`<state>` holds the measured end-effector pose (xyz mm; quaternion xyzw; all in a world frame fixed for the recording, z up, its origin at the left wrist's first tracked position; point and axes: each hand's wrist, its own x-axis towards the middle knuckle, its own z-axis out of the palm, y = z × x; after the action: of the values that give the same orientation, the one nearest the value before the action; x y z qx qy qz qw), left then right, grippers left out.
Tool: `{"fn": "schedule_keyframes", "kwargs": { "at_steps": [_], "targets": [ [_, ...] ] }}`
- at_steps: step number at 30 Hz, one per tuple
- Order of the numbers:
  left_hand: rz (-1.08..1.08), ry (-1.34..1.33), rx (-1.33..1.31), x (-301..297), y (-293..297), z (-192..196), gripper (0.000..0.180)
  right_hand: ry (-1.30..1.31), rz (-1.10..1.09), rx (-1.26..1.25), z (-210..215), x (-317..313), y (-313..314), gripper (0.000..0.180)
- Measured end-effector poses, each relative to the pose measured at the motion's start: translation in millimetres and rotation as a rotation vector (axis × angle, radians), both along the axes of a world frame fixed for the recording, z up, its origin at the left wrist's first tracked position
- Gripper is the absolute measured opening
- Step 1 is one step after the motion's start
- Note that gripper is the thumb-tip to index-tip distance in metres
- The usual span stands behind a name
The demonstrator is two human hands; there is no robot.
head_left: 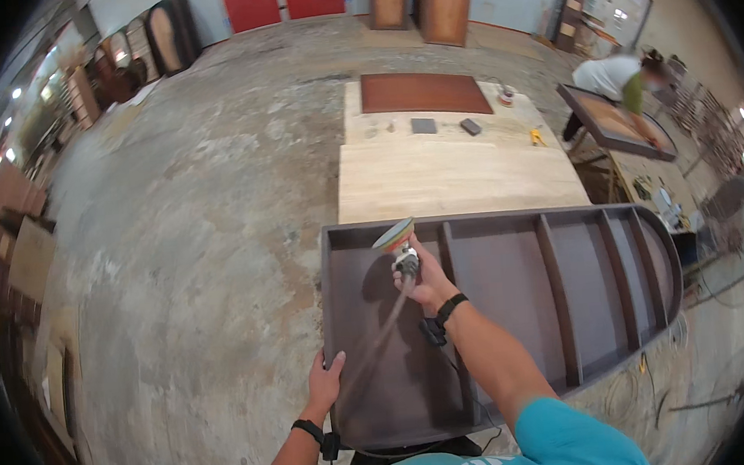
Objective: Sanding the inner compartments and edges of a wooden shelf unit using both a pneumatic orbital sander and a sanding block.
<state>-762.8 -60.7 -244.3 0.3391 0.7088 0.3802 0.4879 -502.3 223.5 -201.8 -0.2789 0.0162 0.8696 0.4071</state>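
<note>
Sander point(396, 236), a small round tool with a hose, looks light and hard, best held by its top. The right hand point(421, 278) is wrapped around it at 12 o'clock inside the big, heavy-looking, stiff dark shelf frame point(516, 291). The left hand point(324, 383) clamps the frame's edge at 7 o'clock.

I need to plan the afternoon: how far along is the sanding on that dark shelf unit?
Done: cannot tell; the dark shelf unit looks evenly coloured throughout. In hand: the right hand holds a disc sander, tilted up at the far left corner compartment, while the left hand grips the near edge. Left: likely the other compartments to the right.
</note>
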Motion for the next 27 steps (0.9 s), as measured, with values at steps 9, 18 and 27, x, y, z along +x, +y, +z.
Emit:
{"fn": "schedule_keyframes", "kwargs": {
  "at_steps": [9,18,27],
  "targets": [
    [0.004,-0.016,-0.024,5.1,-21.6,0.2,0.084,-0.439,0.22,0.291,6.7,-64.4,11.8,0.055],
    [-0.083,-0.334,0.001,-3.9,-15.8,6.1,0.081,-1.046,0.243,0.456,-5.6,-136.2,41.5,0.057],
    [-0.103,-0.606,0.025,-14.0,-12.9,-6.2,0.08,-1.088,0.313,0.349,23.0,-141.3,-47.0,0.059]
  ]
}}
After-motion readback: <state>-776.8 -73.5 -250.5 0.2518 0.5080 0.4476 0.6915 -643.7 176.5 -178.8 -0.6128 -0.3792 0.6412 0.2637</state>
